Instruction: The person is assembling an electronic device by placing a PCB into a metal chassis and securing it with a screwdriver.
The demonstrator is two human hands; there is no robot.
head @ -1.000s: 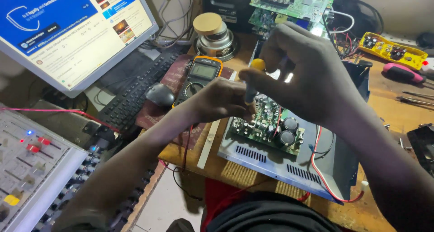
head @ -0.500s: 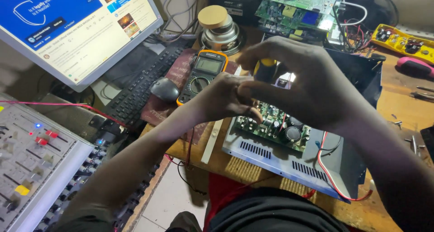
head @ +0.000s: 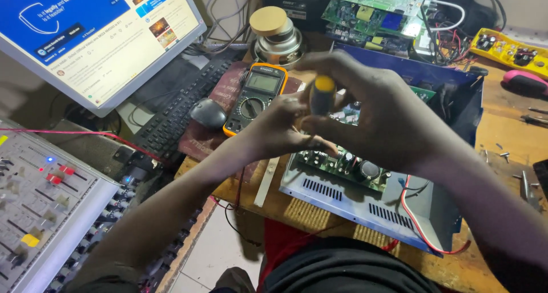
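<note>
Both my hands close on a light, stiff yellow-handled screwdriver (head: 322,94), right hand (head: 377,116) gripping the handle, left hand (head: 282,130) pinching the shaft above a fragile circuit board (head: 342,164)

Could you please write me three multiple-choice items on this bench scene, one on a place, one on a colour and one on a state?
1. Where does the multimeter lie?
A. between mouse and open metal case
B. on the keyboard
C. inside the case

2. What colour is the screwdriver handle tip?
A. red
B. yellow
C. green

3. How is the monitor?
A. dark
B. lit
C. face down

Answers: 1 A, it lies right of the mouse, left of the case. 2 B, a yellow cap shows above the right hand and left hand. 3 B, its screen shows a bright page.
</note>
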